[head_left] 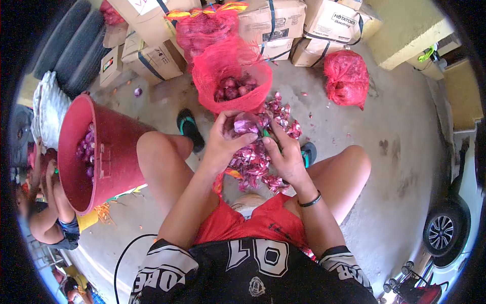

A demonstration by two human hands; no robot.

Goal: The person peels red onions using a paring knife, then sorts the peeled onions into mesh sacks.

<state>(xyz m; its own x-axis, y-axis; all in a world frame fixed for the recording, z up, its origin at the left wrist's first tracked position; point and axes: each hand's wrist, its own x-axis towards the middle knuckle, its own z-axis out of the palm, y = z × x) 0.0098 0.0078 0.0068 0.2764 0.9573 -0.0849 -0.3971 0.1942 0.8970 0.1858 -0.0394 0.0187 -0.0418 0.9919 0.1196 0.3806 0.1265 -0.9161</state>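
Note:
My left hand [228,136] is closed round a red onion [246,123], whose pale purple flesh shows where skin is off. Against the onion's right side, my right hand [286,152] grips a small green-handled tool [266,133]; its working end is hidden. Loose skin hangs between the two hands. Below them, a heap of onion peels [250,164] lies on the floor between my legs. Just beyond my hands stands an open red mesh sack [202,83] with several unpeeled onions [233,90] inside.
At my left stands a big red tub [121,147] holding peeled onions [86,149]. Another person [50,213] sits beyond it. Full mesh sacks [347,76] and cardboard boxes [271,23] line the back. A car wheel [440,231] is at the right.

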